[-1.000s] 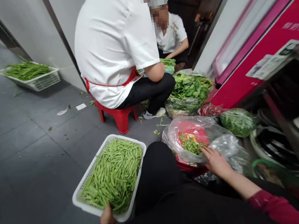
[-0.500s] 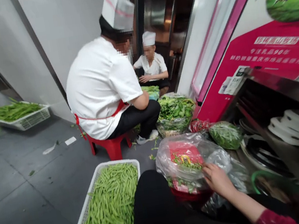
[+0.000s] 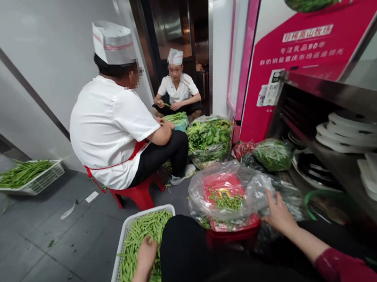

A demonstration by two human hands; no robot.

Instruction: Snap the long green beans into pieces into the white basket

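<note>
My left hand (image 3: 147, 252) is over the green beans (image 3: 139, 232) that fill a white plastic basket (image 3: 117, 245) beside my knee. Its fingers are curled together, and whatever they hold, if anything, is hidden. My right hand (image 3: 280, 213) has its fingers spread at the right edge of a clear plastic bag (image 3: 254, 192). That bag lies over a red stool (image 3: 234, 234) in front of me. Small green bean pieces (image 3: 227, 200) lie in the bag, with a red and yellow patch beneath them.
Ahead, a co-worker (image 3: 110, 124) sits on a red stool (image 3: 139, 194); another person (image 3: 178, 88) faces us. Bagged leafy greens (image 3: 209, 137) stand between us. Shelves with white dishes (image 3: 347, 130) line the right; another bean basket (image 3: 42, 180) rests left.
My left hand has come up from the bottom edge over the beans. The right hand's fingers have spread at the bag's side. The view has shifted to the right.
</note>
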